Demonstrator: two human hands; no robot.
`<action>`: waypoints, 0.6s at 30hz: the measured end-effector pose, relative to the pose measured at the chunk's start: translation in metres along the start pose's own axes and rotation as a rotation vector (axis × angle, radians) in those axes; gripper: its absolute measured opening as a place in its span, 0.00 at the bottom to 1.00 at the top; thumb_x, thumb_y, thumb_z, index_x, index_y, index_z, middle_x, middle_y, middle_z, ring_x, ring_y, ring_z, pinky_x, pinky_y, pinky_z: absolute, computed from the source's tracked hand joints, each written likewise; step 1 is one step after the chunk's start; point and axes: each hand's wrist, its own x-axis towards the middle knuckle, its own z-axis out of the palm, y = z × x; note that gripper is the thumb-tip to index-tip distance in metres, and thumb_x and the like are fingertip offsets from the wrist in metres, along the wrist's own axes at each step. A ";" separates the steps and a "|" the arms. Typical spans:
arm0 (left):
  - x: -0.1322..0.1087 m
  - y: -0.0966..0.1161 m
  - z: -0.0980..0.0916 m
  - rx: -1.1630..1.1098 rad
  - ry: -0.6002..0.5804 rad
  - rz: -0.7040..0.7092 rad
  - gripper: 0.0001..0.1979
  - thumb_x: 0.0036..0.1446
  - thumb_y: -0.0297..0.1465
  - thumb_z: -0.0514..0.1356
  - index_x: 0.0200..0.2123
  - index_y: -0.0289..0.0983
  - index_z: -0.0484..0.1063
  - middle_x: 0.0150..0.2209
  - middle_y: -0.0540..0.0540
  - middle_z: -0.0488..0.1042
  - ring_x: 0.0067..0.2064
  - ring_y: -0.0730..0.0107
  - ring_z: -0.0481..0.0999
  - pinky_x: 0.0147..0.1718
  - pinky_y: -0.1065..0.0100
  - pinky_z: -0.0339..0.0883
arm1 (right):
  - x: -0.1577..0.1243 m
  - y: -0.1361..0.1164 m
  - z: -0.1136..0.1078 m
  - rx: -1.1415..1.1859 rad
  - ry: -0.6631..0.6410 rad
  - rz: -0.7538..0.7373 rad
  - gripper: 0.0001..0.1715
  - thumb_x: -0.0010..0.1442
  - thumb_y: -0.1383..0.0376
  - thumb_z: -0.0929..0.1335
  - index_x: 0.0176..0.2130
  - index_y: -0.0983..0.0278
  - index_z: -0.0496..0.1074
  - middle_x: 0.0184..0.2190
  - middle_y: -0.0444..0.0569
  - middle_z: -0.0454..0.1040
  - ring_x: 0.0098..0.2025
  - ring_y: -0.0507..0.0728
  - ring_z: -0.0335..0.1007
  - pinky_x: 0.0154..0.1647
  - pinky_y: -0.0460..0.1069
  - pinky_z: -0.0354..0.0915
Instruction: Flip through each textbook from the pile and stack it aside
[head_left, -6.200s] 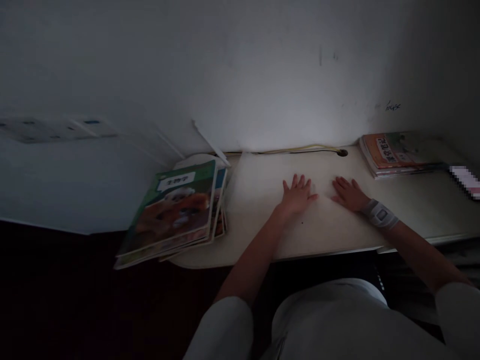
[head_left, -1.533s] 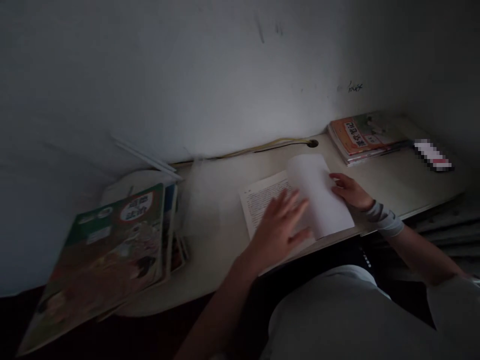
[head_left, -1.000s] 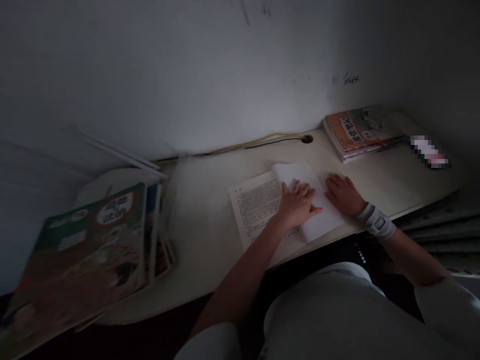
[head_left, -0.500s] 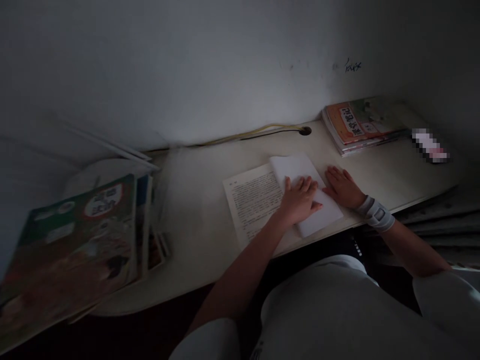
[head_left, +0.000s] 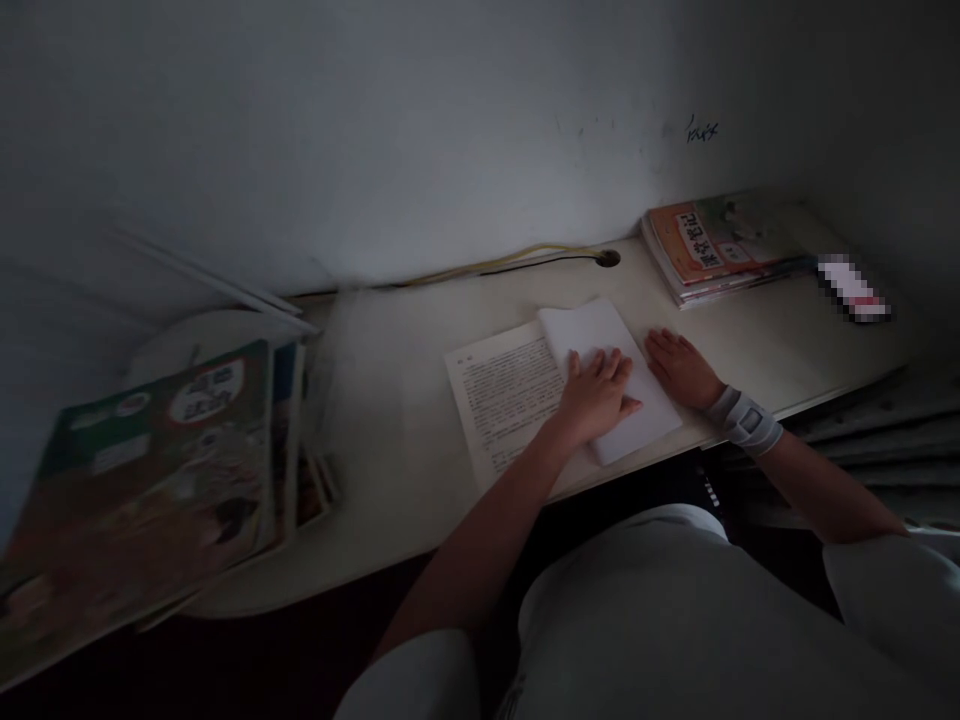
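A folded white paper [head_left: 637,430] lies over the right part of a printed sheet [head_left: 502,390] on the desk. My left hand [head_left: 596,400] rests flat on the white paper with its fingers spread and holds nothing. Beside the paper's right edge, my right hand [head_left: 684,370] lies flat on the desk, its fingers stretched out and nothing in them. A grey band is around my right wrist.
Booklets [head_left: 720,250] are stacked at the back right, near a pixelated phone-like object [head_left: 855,290]. Large picture books [head_left: 165,460] lie at the left. Yellow and black cables [head_left: 525,255] run along the wall to a hole [head_left: 607,258] in the desk [head_left: 390,400].
The view has shifted slightly. My right thumb, which touched the paper's edge, now lies less spread from the fingers. My left hand stays on the paper.
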 end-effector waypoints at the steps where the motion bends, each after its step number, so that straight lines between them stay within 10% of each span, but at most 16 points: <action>1: 0.001 0.001 0.001 -0.005 0.002 0.005 0.31 0.62 0.46 0.46 0.63 0.36 0.52 0.66 0.37 0.49 0.66 0.48 0.49 0.59 0.37 0.38 | 0.000 0.001 0.000 0.021 0.009 -0.004 0.26 0.65 0.66 0.55 0.59 0.71 0.62 0.62 0.58 0.59 0.64 0.63 0.52 0.60 0.61 0.54; 18: 0.004 0.014 0.001 -0.024 0.009 0.204 0.33 0.60 0.44 0.51 0.63 0.31 0.52 0.65 0.36 0.51 0.65 0.51 0.50 0.60 0.50 0.46 | 0.000 0.013 0.005 0.235 0.175 0.001 0.26 0.65 0.62 0.55 0.56 0.73 0.64 0.58 0.63 0.63 0.63 0.62 0.54 0.61 0.60 0.56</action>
